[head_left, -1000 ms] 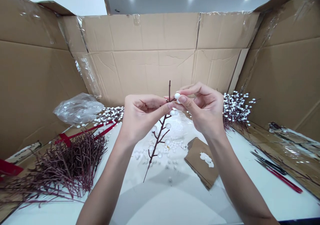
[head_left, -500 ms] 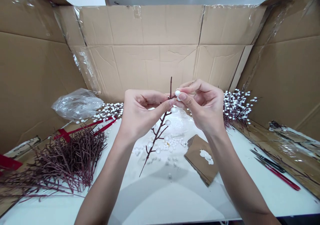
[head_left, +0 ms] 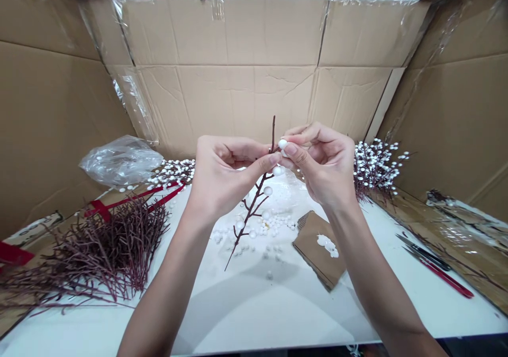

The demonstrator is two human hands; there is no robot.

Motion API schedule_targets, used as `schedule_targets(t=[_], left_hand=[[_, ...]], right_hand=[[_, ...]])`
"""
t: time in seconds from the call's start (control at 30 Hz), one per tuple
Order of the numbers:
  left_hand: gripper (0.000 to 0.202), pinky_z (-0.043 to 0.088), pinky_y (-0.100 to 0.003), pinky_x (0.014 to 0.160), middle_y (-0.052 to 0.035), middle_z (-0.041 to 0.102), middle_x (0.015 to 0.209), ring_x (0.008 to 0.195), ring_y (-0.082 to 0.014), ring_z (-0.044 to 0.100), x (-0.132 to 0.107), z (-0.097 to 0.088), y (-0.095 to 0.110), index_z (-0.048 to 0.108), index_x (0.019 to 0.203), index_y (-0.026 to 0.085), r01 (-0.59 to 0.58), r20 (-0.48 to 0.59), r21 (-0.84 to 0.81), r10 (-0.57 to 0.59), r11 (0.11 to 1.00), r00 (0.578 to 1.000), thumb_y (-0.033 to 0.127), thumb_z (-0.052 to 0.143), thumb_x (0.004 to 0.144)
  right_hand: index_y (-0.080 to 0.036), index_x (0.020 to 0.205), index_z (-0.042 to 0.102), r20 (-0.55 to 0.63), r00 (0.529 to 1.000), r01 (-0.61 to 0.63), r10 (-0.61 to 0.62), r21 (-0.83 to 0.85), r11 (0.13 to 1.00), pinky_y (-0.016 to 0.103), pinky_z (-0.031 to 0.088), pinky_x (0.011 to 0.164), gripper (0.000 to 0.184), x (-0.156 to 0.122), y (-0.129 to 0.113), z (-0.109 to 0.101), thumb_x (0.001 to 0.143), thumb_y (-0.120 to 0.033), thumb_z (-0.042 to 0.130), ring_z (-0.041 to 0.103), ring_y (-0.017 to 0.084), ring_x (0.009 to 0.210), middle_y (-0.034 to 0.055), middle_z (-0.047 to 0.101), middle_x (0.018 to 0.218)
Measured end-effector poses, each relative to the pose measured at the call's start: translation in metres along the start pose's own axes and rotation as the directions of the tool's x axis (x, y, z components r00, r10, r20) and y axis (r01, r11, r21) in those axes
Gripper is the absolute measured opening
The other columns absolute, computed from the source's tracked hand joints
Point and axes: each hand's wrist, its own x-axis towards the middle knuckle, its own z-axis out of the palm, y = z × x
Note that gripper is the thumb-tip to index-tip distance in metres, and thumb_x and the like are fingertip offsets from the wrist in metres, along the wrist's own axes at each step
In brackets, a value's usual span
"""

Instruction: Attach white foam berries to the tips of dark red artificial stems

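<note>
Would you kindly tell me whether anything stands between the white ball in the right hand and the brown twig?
Nothing visible stands between them: the right hand pinches the white ball right by the brown twig, which the left hand holds. The right hand partly covers the spot, so whether they touch is unclear.

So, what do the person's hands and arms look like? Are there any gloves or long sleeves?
No gloves: the left hand and right hand are both bare. The left forearm and right forearm are bare too, with no sleeves in view, and each gets slimmer toward the hand. No watch, bracelet or ring shows.
</note>
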Motion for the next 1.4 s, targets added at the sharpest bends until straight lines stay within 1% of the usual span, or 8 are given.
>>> schedule_targets(t=[0.2,0.57,0.7,0.8,0.9,1.0,1.13,1.4], left_hand=[[0.013,0.049,-0.02,0.048,-0.0031,0.071,0.062,0.055,-0.0118,0.063,-0.0003,-0.0001,0.0011,0.071,0.061,0.014,0.017,0.002,0.044,-0.017,0.999,1.0,0.023,0.08,0.063],[0.011,0.047,-0.018,0.046,-0.0034,0.071,0.059,0.052,-0.0097,0.061,0.0003,0.0024,0.0032,0.07,0.059,0.013,0.04,-0.013,0.028,-0.04,0.999,0.999,0.017,0.079,0.062],[0.011,0.046,-0.016,0.046,-0.0021,0.07,0.058,0.05,-0.0078,0.059,0.0006,0.0034,0.0046,0.07,0.058,0.014,0.045,0.001,0.015,-0.045,0.999,0.999,0.016,0.079,0.063],[0.01,0.046,-0.016,0.046,-0.0011,0.069,0.057,0.05,-0.0077,0.059,0.0003,0.0029,0.0043,0.07,0.059,0.014,0.025,0.005,0.029,-0.026,0.999,1.0,0.016,0.078,0.065],[0.011,0.046,-0.015,0.046,-0.0003,0.069,0.056,0.05,-0.007,0.059,0.0,0.0021,0.0036,0.07,0.058,0.015,0.027,0.026,0.01,-0.028,1.0,0.999,0.017,0.078,0.065],[0.011,0.046,-0.016,0.046,-0.0006,0.069,0.057,0.05,-0.008,0.06,0.0002,0.0018,0.0028,0.069,0.058,0.015,0.025,0.023,0.028,-0.026,0.999,0.999,0.017,0.078,0.065],[0.01,0.047,-0.017,0.046,-0.001,0.069,0.057,0.051,-0.0091,0.06,0.0008,0.0015,0.0013,0.07,0.059,0.014,0.015,0.001,0.056,-0.015,0.998,1.0,0.017,0.078,0.064],[0.016,0.049,-0.022,0.047,-0.0025,0.069,0.059,0.054,-0.0125,0.063,0.0006,0.0023,-0.0027,0.069,0.059,0.015,0.005,-0.034,0.076,-0.002,0.997,0.999,0.025,0.08,0.062]], right_hand=[[-0.02,0.071,0.067,-0.004,1.0,-0.01,0.01,0.001,1.0,0.017,0.061,0.06,0.009,-0.0013,0.0005,-0.0005,0.074,-0.013,0.071,0.067,0.007,0.068,-0.0017,0.065,0.081],[-0.019,0.071,0.065,0.004,1.0,-0.019,0.019,-0.025,1.0,0.017,0.061,0.059,0.009,-0.0002,0.0,-0.0012,0.074,-0.014,0.071,0.068,0.008,0.069,-0.002,0.067,0.08],[-0.022,0.077,0.066,0.012,1.0,-0.017,0.017,-0.065,0.998,0.018,0.061,0.061,0.007,0.0005,-0.0007,-0.0032,0.075,-0.017,0.071,0.068,0.007,0.066,-0.0039,0.069,0.076],[-0.024,0.083,0.068,0.039,0.999,-0.035,0.037,-0.053,0.998,0.019,0.061,0.061,0.011,0.0014,-0.001,-0.0056,0.075,-0.018,0.072,0.068,0.008,0.066,-0.005,0.07,0.075],[-0.024,0.084,0.07,0.057,0.997,-0.057,0.06,-0.04,0.998,0.021,0.062,0.062,0.01,0.0019,-0.0007,-0.0072,0.075,-0.019,0.072,0.07,0.01,0.069,-0.0046,0.071,0.076],[-0.023,0.081,0.071,0.063,0.996,-0.066,0.067,-0.023,0.998,0.021,0.062,0.063,0.007,0.002,0.0008,-0.0072,0.075,-0.019,0.072,0.071,0.01,0.069,-0.0044,0.073,0.075],[-0.023,0.08,0.071,0.032,0.994,-0.103,0.103,0.0,0.995,0.022,0.062,0.063,0.007,0.0017,0.0046,-0.0055,0.074,-0.021,0.073,0.071,0.011,0.07,-0.004,0.074,0.077],[-0.024,0.079,0.073,0.007,0.989,-0.148,0.148,0.046,0.988,0.025,0.063,0.065,0.007,0.0008,0.008,-0.0034,0.073,-0.023,0.075,0.071,0.011,0.068,-0.0037,0.074,0.077]])
